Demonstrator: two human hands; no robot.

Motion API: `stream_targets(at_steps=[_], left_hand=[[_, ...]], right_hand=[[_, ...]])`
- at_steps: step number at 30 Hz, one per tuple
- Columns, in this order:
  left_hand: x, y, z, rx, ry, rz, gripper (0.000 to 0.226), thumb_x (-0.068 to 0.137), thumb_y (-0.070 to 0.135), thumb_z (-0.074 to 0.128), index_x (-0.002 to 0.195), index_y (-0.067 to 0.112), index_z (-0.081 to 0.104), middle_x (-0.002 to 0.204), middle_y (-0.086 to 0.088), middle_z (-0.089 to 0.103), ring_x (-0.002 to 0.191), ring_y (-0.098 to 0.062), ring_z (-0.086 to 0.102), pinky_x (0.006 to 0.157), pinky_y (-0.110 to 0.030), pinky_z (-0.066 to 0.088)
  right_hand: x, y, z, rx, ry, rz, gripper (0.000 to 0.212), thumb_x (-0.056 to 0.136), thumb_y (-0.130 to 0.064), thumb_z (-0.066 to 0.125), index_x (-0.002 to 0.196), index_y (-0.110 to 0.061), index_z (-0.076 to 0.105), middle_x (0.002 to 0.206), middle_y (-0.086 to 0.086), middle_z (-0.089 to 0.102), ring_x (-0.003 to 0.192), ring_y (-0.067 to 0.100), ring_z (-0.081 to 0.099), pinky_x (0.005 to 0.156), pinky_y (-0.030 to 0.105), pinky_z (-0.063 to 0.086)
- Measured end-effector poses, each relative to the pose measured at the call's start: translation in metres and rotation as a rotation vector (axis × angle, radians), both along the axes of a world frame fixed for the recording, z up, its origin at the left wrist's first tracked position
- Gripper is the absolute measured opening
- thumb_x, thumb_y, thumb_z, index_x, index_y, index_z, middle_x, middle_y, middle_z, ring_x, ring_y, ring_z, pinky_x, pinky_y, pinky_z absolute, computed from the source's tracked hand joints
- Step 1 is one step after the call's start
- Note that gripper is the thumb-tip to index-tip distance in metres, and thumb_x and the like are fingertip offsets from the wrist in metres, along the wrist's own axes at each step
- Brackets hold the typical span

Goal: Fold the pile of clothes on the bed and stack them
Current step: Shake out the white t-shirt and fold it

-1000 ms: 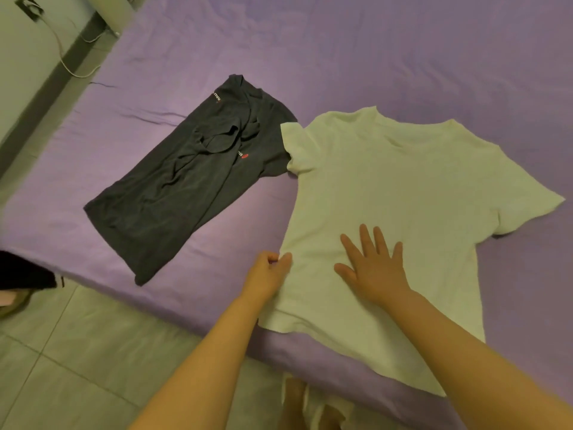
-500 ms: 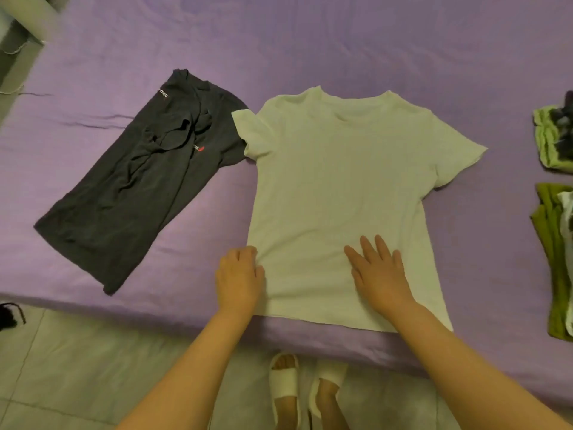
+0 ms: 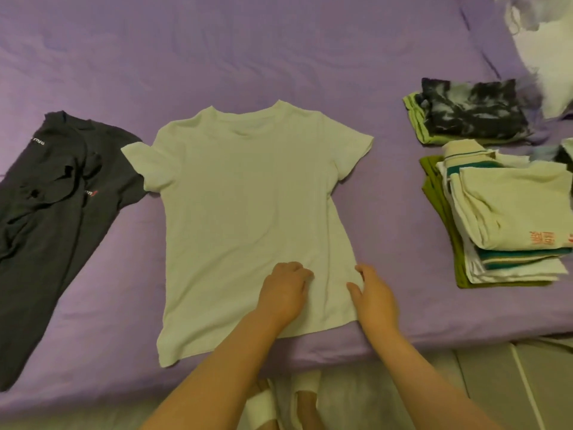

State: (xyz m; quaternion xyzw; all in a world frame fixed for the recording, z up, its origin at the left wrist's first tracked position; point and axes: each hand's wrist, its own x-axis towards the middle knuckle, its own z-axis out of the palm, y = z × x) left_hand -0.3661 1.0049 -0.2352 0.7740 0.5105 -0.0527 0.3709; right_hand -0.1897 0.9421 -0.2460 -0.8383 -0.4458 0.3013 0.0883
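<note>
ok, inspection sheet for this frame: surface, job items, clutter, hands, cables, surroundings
Surface: purple bedsheet, lightly wrinkled.
Job's things: white T-shirt spread flat, unfolded. Dark garment lies crumpled to its left, its edge under the T-shirt's sleeve. Two folded stacks at right: tie-dye stack behind, white and green stack nearer.
Clutter: pale bundle at the far right corner, unfolded.
Grippers: left hand rests on the T-shirt's lower part, fingers curled; right hand is at the T-shirt's right edge. Whether either has a grip on the cloth cannot be told.
Cables: nothing seen.
Surroundings: tiled floor below the bed edge; the person's feet partly visible.
</note>
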Motion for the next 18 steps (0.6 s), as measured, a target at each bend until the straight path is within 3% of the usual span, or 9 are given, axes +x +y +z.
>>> stream_targets(at_steps=[2, 4, 8, 11, 14, 18], left_hand=[[0.004, 0.002, 0.001, -0.004, 0.028, -0.032, 0.037, 0.101, 0.02, 0.035, 0.133, 0.021, 0.053, 0.14, -0.001, 0.046, 0.128, -0.025, 0.037, 0.102, -0.035, 0.037], [0.006, 0.002, 0.002, -0.008, 0.061, -0.058, 0.038, 0.101, 0.02, 0.035, 0.135, 0.021, 0.051, 0.142, -0.002, 0.043, 0.129, -0.025, 0.035, 0.103, -0.036, 0.037], [0.013, -0.001, 0.008, -0.014, 0.099, -0.082, 0.04, 0.1, 0.016, 0.035, 0.139, 0.019, 0.043, 0.141, -0.007, 0.039, 0.129, -0.028, 0.033, 0.101, -0.037, 0.039], [0.016, -0.005, 0.011, -0.009, 0.163, -0.115, 0.041, 0.098, 0.011, 0.037, 0.138, 0.017, 0.04, 0.139, -0.01, 0.036, 0.126, -0.029, 0.033, 0.098, -0.04, 0.042], [0.014, -0.009, 0.012, -0.002, 0.243, -0.135, 0.041, 0.096, 0.012, 0.04, 0.136, 0.018, 0.04, 0.137, -0.01, 0.034, 0.124, -0.028, 0.034, 0.092, -0.038, 0.046], [0.006, -0.013, 0.007, 0.008, 0.274, -0.151, 0.041, 0.096, 0.017, 0.04, 0.136, 0.023, 0.041, 0.132, -0.01, 0.035, 0.121, -0.027, 0.035, 0.086, -0.035, 0.045]], right_hand=[[0.004, -0.004, 0.003, 0.058, 0.003, -0.019, 0.017, 0.097, -0.027, 0.051, 0.11, -0.016, 0.055, 0.1, 0.003, 0.063, 0.088, 0.024, 0.059, 0.064, 0.03, 0.039], [0.007, -0.008, 0.008, 0.134, 0.026, -0.057, 0.015, 0.098, -0.029, 0.048, 0.099, -0.015, 0.055, 0.087, 0.002, 0.061, 0.077, 0.022, 0.056, 0.06, 0.03, 0.036], [0.011, -0.017, 0.016, 0.18, 0.109, -0.193, 0.024, 0.101, -0.029, 0.039, 0.109, -0.013, 0.056, 0.086, 0.002, 0.059, 0.075, 0.02, 0.052, 0.061, 0.03, 0.035], [0.019, -0.028, 0.018, 0.103, 0.065, -0.262, 0.024, 0.102, -0.029, 0.037, 0.106, -0.012, 0.053, 0.083, 0.003, 0.054, 0.073, 0.024, 0.048, 0.061, 0.032, 0.033], [0.022, -0.034, 0.017, -0.055, -0.042, -0.166, 0.018, 0.101, -0.031, 0.04, 0.092, -0.015, 0.045, 0.079, 0.004, 0.052, 0.072, 0.027, 0.05, 0.06, 0.032, 0.035], [0.019, -0.032, 0.014, -0.108, -0.111, -0.097, 0.01, 0.098, -0.026, 0.046, 0.097, -0.018, 0.04, 0.089, 0.001, 0.049, 0.073, 0.024, 0.044, 0.061, 0.031, 0.033]])
